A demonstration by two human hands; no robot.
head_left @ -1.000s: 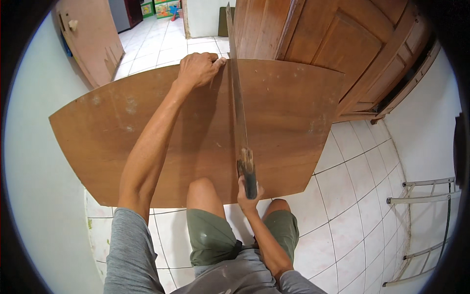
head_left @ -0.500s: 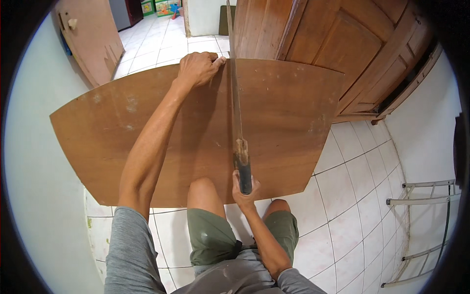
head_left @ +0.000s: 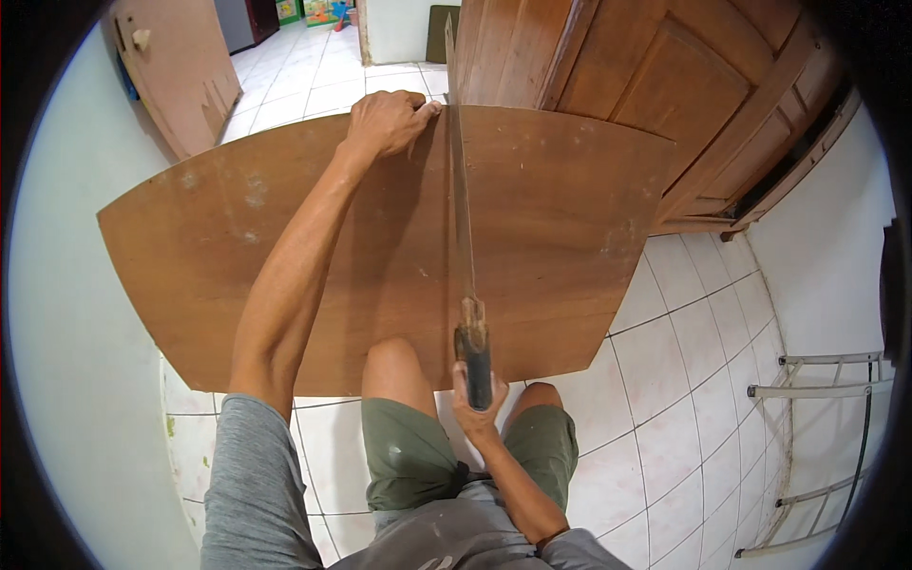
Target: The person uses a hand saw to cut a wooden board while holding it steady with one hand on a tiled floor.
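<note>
A wide brown wooden board [head_left: 560, 237] lies before me, its surface scuffed with pale marks. At its far edge my left hand [head_left: 388, 125] is closed over the rim, thumb pointing at the blade. My right hand [head_left: 478, 404] grips the dark, worn handle of a handsaw [head_left: 463, 209] near the board's front edge. The long blade stands on edge and runs away from me across the board, its tip beyond the far rim. Blade and left thumb are close together at that rim. My bare knee [head_left: 394, 366] touches or nearly touches the board's near edge.
Wooden panelled doors [head_left: 679, 85] stand just beyond the board at the right. A metal ladder [head_left: 822, 391] is by the right wall. A pinkish door [head_left: 176, 76] stands open at the far left. White tiles [head_left: 665, 408] cover the floor.
My right hand has drawn the saw back toward me, so its handle sits nearer my lap and its tip shows less far out. My left hand keeps its place on the far rim.
</note>
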